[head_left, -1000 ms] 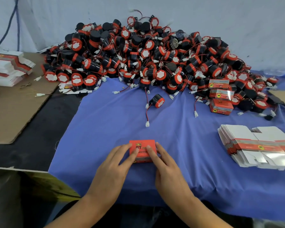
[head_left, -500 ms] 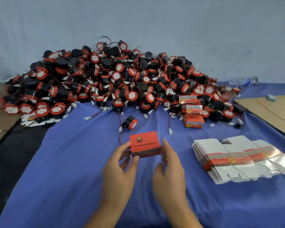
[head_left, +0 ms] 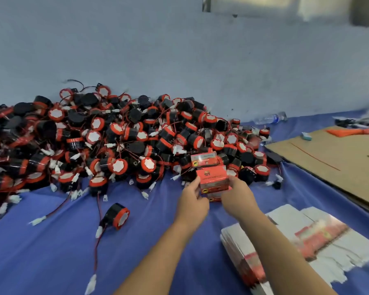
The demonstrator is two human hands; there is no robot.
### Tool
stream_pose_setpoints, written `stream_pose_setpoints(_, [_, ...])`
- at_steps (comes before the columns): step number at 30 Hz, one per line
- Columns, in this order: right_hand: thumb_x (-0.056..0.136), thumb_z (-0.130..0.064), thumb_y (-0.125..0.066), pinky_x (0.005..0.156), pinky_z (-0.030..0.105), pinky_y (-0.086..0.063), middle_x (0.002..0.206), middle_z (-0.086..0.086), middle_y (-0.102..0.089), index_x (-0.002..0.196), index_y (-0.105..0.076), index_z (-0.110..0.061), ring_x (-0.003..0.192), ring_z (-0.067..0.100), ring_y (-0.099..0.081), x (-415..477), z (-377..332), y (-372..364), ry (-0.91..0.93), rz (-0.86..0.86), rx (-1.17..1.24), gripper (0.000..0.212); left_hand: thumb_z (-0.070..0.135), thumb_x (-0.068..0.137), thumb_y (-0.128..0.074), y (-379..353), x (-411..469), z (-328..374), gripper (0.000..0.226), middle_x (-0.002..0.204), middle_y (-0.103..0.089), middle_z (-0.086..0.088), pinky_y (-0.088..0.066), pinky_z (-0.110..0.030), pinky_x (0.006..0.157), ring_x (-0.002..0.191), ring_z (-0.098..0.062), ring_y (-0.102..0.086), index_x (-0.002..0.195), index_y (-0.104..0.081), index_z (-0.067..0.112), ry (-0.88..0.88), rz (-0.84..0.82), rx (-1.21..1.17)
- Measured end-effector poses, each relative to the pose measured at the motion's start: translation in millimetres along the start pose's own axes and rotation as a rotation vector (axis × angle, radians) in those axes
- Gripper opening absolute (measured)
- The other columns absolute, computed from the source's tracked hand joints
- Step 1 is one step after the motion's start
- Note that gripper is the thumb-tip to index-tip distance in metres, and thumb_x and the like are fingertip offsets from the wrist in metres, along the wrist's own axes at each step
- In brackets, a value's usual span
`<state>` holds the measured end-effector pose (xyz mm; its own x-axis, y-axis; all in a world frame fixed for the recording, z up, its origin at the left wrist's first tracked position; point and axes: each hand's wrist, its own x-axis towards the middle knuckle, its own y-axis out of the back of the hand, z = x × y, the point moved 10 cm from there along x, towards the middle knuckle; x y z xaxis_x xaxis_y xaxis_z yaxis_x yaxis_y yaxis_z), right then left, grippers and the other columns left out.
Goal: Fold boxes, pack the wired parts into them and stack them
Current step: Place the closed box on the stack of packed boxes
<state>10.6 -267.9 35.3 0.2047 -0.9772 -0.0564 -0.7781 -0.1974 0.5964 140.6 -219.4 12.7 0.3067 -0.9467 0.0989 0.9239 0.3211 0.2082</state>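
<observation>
blue cloth (head_left: 51,252), box (head_left: 212,176) partly behind fingers (head_left: 196,185)

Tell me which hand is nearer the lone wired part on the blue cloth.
Left. The left hand grips the red box, right of the lone wired part; the right hand grips the box's other side, farther right.

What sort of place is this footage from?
Most likely a small hand-packing workbench: a big heap of wired black-and-red parts on a blue cloth, a stack of flat box blanks, and a red box held between the left hand and right hand.
</observation>
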Motion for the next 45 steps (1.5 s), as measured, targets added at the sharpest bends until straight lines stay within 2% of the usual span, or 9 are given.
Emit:
stream_pose_setpoints(4, [0.091, 0.0, -0.047, 0.085, 0.04, -0.053, 0.111, 0.01, -0.071, 0.12, -0.062, -0.016, 0.1, 0.034, -0.063, 27, 17, 4, -0.065, 0.05, -0.113, 0.036, -0.015, 0.086, -0.044, -12, 29, -14, 0.073, 0.132, -0.064, 0.004, -0.053, -0.023, 0.082, 0.111, -0.009, -0.06, 0.151, -0.045, 0.019, 0.042, -0.026, 0.056])
stream_pose_setpoints(10, [0.094, -0.002, -0.047, 0.074, 0.037, -0.052, 0.106, 0.007, -0.07, 0.131, -0.055, -0.018, 0.088, 0.029, -0.063, 29, 32, -2, -0.056, -0.007, -0.156, 0.041, -0.015, 0.09, -0.041, -25, 17, -18, 0.073, 0.095, -0.062, 0.047, -0.046, -0.021, 0.079, 0.081, 0.02, -0.057, 0.133, -0.041, 0.045, 0.046, -0.186, 0.088])
stream_pose_setpoints(15, [0.095, 0.001, -0.046, 0.053, 0.029, -0.037, 0.072, -0.004, -0.043, 0.158, -0.019, -0.008, 0.058, 0.011, -0.039, 16, 39, 19, -0.086, 0.037, -0.096, 0.069, -0.002, 0.095, -0.05, -14, -8, 6, 0.08, 0.16, -0.03, 0.007, -0.049, -0.028, 0.098, 0.12, -0.003, -0.051, 0.161, -0.013, 0.025, 0.074, -0.118, 0.128])
stream_pose_setpoints(19, [0.094, 0.006, -0.041, 0.05, 0.028, -0.037, 0.12, 0.008, -0.064, 0.159, -0.027, -0.016, 0.061, 0.011, -0.049, -22, 47, 67, -0.085, 0.174, 0.006, 0.07, 0.001, 0.094, -0.052, 11, -45, 8, 0.049, 0.132, -0.057, 0.0, -0.051, -0.036, 0.098, 0.124, -0.02, -0.056, 0.14, -0.049, 0.017, 0.171, 0.153, 0.091])
stream_pose_setpoints(21, [0.094, 0.004, -0.046, 0.057, 0.028, -0.045, 0.141, 0.009, -0.057, 0.151, -0.044, -0.017, 0.077, 0.012, -0.059, -49, 52, 91, -0.056, 0.208, -0.03, 0.061, 0.006, 0.091, -0.057, 5, -78, 2, 0.031, 0.113, -0.065, 0.008, -0.055, -0.025, 0.074, 0.094, -0.004, -0.064, 0.111, -0.059, 0.029, 0.205, 0.165, 0.078])
stream_pose_setpoints(24, [0.093, -0.019, -0.062, 0.074, 0.03, -0.048, 0.117, -0.003, -0.069, 0.127, -0.066, -0.024, 0.092, 0.015, -0.062, -102, 56, 105, 0.018, 0.179, -0.245, 0.035, 0.023, 0.085, -0.071, -35, -128, -11, 0.018, 0.091, -0.067, 0.011, -0.05, -0.013, 0.06, 0.074, 0.007, -0.063, 0.094, -0.058, 0.03, 0.247, 0.024, 0.068])
stream_pose_setpoints(30, [0.08, -0.036, -0.07, 0.067, 0.024, -0.036, 0.081, -0.005, -0.067, 0.074, -0.07, -0.021, 0.085, 0.016, -0.056, -152, 58, 63, 0.13, -0.003, -0.519, 0.016, 0.032, 0.084, -0.075, -67, -167, -16, 0.019, 0.081, -0.069, 0.01, -0.045, -0.012, 0.055, 0.069, 0.003, -0.064, 0.089, -0.058, 0.025, 0.313, 0.075, 0.096])
stream_pose_setpoints(38, [0.084, 0.0, -0.059, 0.09, 0.022, -0.04, 0.107, 0.004, -0.071, 0.105, -0.079, -0.02, 0.108, 0.022, -0.057, -165, 51, 67, 0.232, 0.116, -0.32, 0.036, 0.009, 0.085, -0.07, -56, -175, -5, 0.018, 0.085, -0.073, 0.011, -0.056, -0.023, 0.073, 0.078, 0.002, -0.067, 0.089, -0.067, 0.026, 0.303, 0.228, -0.158])
stream_pose_setpoints(45, [0.09, -0.037, -0.07, 0.108, 0.033, -0.031, 0.145, -0.008, -0.036, 0.148, -0.037, -0.048, 0.139, 0.015, -0.028, -170, 49, 86, 0.166, 0.108, -0.181, 0.067, 0.004, 0.096, -0.062, -25, -187, 20, 0.026, 0.101, -0.077, -0.001, -0.057, -0.03, 0.079, 0.096, -0.018, -0.074, 0.106, -0.069, 0.027, 0.172, 0.18, -0.493])
